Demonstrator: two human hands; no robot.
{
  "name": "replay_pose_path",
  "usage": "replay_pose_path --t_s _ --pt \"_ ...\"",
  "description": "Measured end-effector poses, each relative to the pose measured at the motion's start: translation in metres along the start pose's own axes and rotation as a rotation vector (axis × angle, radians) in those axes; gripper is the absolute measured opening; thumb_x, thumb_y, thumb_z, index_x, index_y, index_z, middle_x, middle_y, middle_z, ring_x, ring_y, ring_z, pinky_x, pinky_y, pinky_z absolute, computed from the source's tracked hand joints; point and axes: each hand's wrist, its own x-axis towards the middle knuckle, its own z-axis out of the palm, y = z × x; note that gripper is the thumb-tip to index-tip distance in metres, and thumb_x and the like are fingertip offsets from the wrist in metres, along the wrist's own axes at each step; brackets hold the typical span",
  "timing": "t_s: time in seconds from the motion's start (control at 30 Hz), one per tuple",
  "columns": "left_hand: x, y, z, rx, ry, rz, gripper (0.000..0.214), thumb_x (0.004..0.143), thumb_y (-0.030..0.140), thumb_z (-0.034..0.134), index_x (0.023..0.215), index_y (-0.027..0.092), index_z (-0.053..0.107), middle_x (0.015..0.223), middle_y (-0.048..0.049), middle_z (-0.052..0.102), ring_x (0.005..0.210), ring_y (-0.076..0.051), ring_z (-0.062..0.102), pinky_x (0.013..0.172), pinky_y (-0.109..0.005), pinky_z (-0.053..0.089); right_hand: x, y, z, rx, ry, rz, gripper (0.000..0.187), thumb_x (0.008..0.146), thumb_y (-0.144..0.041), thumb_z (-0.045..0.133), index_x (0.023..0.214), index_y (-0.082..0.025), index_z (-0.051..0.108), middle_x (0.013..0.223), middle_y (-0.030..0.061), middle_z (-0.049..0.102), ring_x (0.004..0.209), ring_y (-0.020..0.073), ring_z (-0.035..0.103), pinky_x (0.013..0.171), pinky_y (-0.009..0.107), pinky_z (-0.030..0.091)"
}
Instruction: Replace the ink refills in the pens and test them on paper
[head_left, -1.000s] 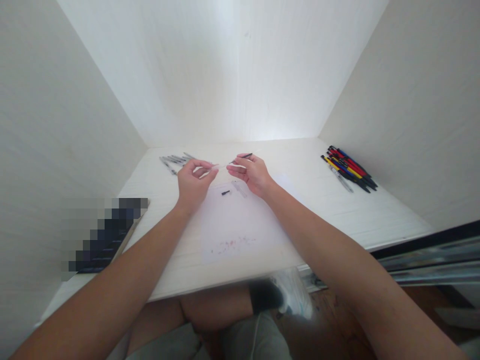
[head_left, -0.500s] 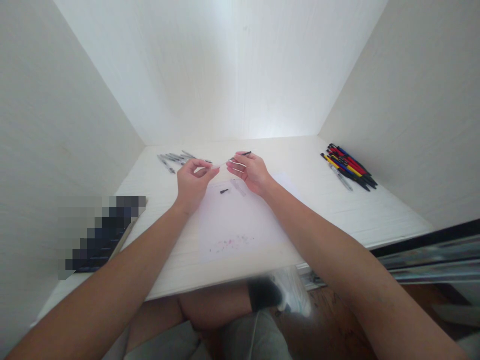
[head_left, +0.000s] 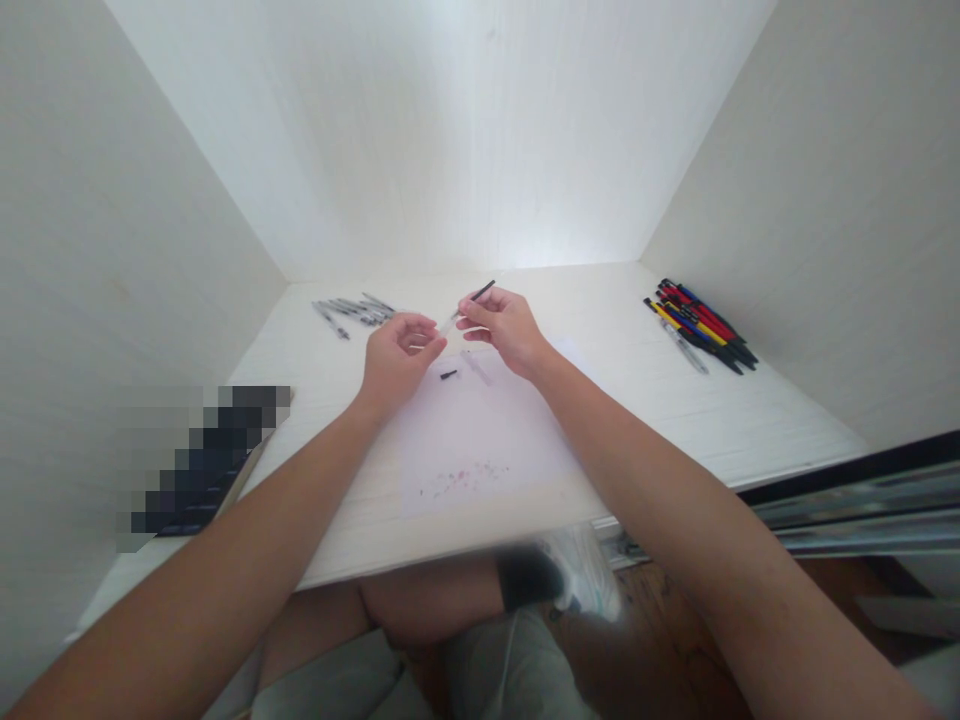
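Note:
My right hand (head_left: 504,325) pinches a slim pen refill (head_left: 484,290) with a black upper length, tilted up to the right. Its lower end runs toward my left hand (head_left: 401,358), whose thumb and fingers close around a small clear pen part (head_left: 447,326). Where the refill meets that part, it is too small to tell whether it sits inside. Below the hands, on a white sheet of paper (head_left: 487,425), lie a short black pen piece (head_left: 448,375) and a clear plastic tube (head_left: 477,367).
Several clear pens (head_left: 352,310) lie at the back left of the white desk (head_left: 337,540). At the right is a pile of red, blue, yellow and black pens (head_left: 705,325), with a clear pen (head_left: 684,347) beside it. Panels enclose the desk. A blurred-out dark object stands at left.
My hands have come closer together. The refill in my right hand now tilts more steeply, and a clear part shows at my left fingertips. The camera view has shifted slightly.

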Motion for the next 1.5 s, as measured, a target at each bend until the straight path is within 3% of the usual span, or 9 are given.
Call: replay_pose_path --t_s 0.13,0.3,0.57,0.67,0.77,0.9,1.13,1.37,1.5 --pt "-0.002 0.003 0.0 0.112 -0.055 0.063 0.023 0.079 0.029 0.078 0.099 0.017 0.074 0.089 -0.0049 0.076 0.077 -0.017 0.072 0.072 -0.03 0.061 0.001 -0.002 -0.002 -0.115 -0.054 -0.024 0.032 0.074 -0.045 0.091 0.076 -0.019 0.071 0.077 0.0039 0.071 0.074 0.0167 0.066 0.067 0.031 0.054" --pt "-0.004 0.004 0.003 0.055 -0.144 0.095 0.028 0.08 0.029 0.078 0.105 0.018 0.074 0.092 -0.0051 0.076 0.081 -0.018 0.073 0.08 -0.033 0.062 0.001 0.0 -0.003 -0.142 -0.129 -0.07 0.029 0.077 -0.042 0.089 0.073 -0.018 0.073 0.076 0.0036 0.069 0.07 0.0143 0.061 0.071 0.033 0.054" --pt "-0.004 0.0 0.003 -0.049 -0.114 0.092 0.031 0.08 0.025 0.082 0.107 0.017 0.069 0.098 -0.0086 0.077 0.085 -0.019 0.074 0.076 -0.031 0.061 -0.002 0.0 0.002 -0.186 -0.168 -0.11 0.037 0.075 -0.043 0.089 0.101 -0.019 0.078 0.102 0.0075 0.074 0.09 0.0195 0.069 0.083 0.038 0.059" --pt "-0.001 0.001 0.003 -0.095 -0.077 0.028 0.038 0.076 0.023 0.084 0.11 0.017 0.068 0.092 -0.0058 0.075 0.081 -0.018 0.074 0.073 -0.029 0.06 -0.002 -0.001 0.001 -0.263 -0.167 -0.113 0.036 0.083 -0.044 0.082 0.107 -0.018 0.075 0.107 0.0088 0.075 0.086 0.0184 0.069 0.079 0.037 0.059" --pt "0.002 0.004 0.002 -0.164 -0.01 -0.066 0.047 0.07 0.021 0.087 0.112 0.017 0.064 0.088 -0.0028 0.072 0.076 -0.018 0.073 0.07 -0.03 0.06 -0.003 -0.001 -0.002 -0.553 -0.182 -0.188 0.02 0.086 -0.034 0.078 0.095 -0.017 0.073 0.099 0.0076 0.076 0.083 0.0181 0.068 0.079 0.036 0.056" --pt "0.005 0.006 -0.001 -0.278 0.072 -0.162 0.063 0.063 0.014 0.086 0.12 0.016 0.059 0.088 -0.0022 0.071 0.075 -0.018 0.072 0.072 -0.032 0.061 -0.008 0.0 -0.003 -0.848 -0.359 -0.229 0.008 0.084 -0.021 0.079 0.088 -0.018 0.073 0.095 0.0053 0.077 0.091 0.0199 0.07 0.085 0.034 0.052" --pt "0.007 0.006 -0.002 -0.467 0.134 -0.268 0.072 0.059 0.013 0.086 0.124 0.016 0.053 0.087 -0.0003 0.069 0.076 -0.018 0.072 0.079 -0.038 0.063 -0.017 0.003 0.005 -0.951 -0.49 -0.224 0.015 0.084 -0.004 0.069 0.088 -0.017 0.071 0.097 0.0052 0.079 0.093 0.019 0.071 0.087 0.031 0.05" --pt "0.009 0.001 -0.003 -0.537 0.075 -0.307 0.07 0.059 0.014 0.083 0.123 0.017 0.053 0.082 0.0014 0.068 0.068 -0.017 0.069 0.071 -0.034 0.061 -0.019 0.007 0.014 -1.018 -0.492 -0.232 0.014 0.086 -0.005 0.065 0.09 -0.017 0.071 0.095 0.0049 0.077 0.089 0.0182 0.068 0.085 0.03 0.048" --pt "0.009 0.004 -0.002 -0.504 0.047 -0.35 0.058 0.059 0.014 0.079 0.113 0.016 0.058 0.081 -0.0001 0.068 0.069 -0.017 0.067 0.066 -0.032 0.058 -0.017 0.009 0.014 -1.031 -0.489 -0.274 0.015 0.083 -0.004 0.066 0.089 -0.016 0.074 0.091 0.0052 0.077 0.085 0.0177 0.066 0.083 0.03 0.047"
